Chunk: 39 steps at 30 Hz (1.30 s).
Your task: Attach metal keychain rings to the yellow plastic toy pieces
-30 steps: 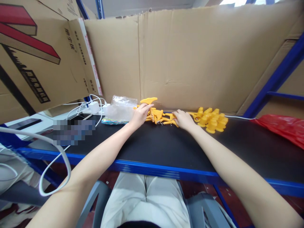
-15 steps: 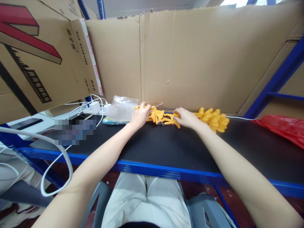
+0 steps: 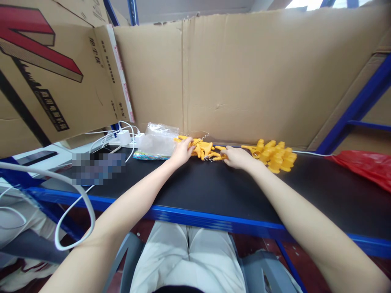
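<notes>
Seen from one head camera, above the near edge of the table, facing forward and down toward the cardboard wall behind the table, at arm's reach.

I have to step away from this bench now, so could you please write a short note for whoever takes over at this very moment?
Left hand: resting on the left end of the loose pile of yellow pieces with metal springs; whether it grips one cannot be told.
Right hand: at the pile's right end, fingers curled on a piece.
Things: the pile lies at the back of the black bench top, against the cardboard wall. A tidier cluster of yellow pieces lies right of the right hand; a clear plastic bag lies left of the left hand.
Done: the right cluster looks gathered.
Left: the loose middle pile, it seems.
</notes>
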Tool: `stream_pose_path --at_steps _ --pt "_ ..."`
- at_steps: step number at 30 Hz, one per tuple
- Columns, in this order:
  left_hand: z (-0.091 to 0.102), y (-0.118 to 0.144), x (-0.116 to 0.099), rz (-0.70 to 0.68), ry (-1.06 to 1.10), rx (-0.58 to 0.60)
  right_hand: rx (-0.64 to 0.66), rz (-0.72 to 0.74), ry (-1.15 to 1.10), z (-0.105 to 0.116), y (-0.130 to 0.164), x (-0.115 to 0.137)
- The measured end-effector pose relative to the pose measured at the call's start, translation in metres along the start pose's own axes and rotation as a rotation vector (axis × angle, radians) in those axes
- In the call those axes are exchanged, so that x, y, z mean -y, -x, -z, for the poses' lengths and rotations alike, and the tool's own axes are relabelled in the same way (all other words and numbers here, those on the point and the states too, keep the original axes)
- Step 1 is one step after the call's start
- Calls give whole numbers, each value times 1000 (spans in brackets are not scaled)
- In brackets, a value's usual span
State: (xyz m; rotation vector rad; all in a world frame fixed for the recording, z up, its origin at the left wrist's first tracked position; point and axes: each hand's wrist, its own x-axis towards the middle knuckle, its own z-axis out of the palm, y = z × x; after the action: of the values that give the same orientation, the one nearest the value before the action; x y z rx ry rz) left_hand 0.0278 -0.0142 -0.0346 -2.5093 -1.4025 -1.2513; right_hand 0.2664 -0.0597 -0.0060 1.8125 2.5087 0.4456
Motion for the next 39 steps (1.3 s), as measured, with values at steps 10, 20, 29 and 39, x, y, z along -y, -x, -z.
stream_pose_path --at_steps 10,20,29,39 --pt "5 2 -8 39 -10 92 126 1 70 3 2 2" --pt "5 4 -9 34 -85 100 31 33 105 -4 -2 4" --pt "5 6 -7 -50 -150 152 -155 12 -319 13 1 -17" --pt "6 6 -7 -54 -170 193 -243 -43 -523 9 -3 -32"
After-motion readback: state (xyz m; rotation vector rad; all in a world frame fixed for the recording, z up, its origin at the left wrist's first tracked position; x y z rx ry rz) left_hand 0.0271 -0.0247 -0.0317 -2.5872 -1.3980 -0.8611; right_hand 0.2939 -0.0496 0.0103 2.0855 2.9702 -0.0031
